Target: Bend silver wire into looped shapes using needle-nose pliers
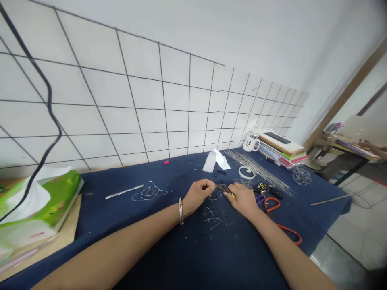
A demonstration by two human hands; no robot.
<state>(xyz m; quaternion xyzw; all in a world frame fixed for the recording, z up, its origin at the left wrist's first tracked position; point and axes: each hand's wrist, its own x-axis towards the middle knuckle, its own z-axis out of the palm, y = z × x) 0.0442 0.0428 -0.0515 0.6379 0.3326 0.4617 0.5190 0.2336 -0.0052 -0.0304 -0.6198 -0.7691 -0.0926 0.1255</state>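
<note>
My left hand, with bangles at the wrist, is closed in a pinch on a thin wire. In my right hand are pliers with yellow on the handle, their jaws pointing left to the left fingertips. A curved piece of wire hangs just under the hands. Bent wire scraps and small clippings lie on the dark blue cloth below. To the right of my right hand are purple-handled scissors and a tool with orange handles.
A tangled wire and straight strips lie left. Toward the back right are a white wire coil, long straight wires, a mug and stacked books. A tissue pack sits far left; a grid panel leans behind.
</note>
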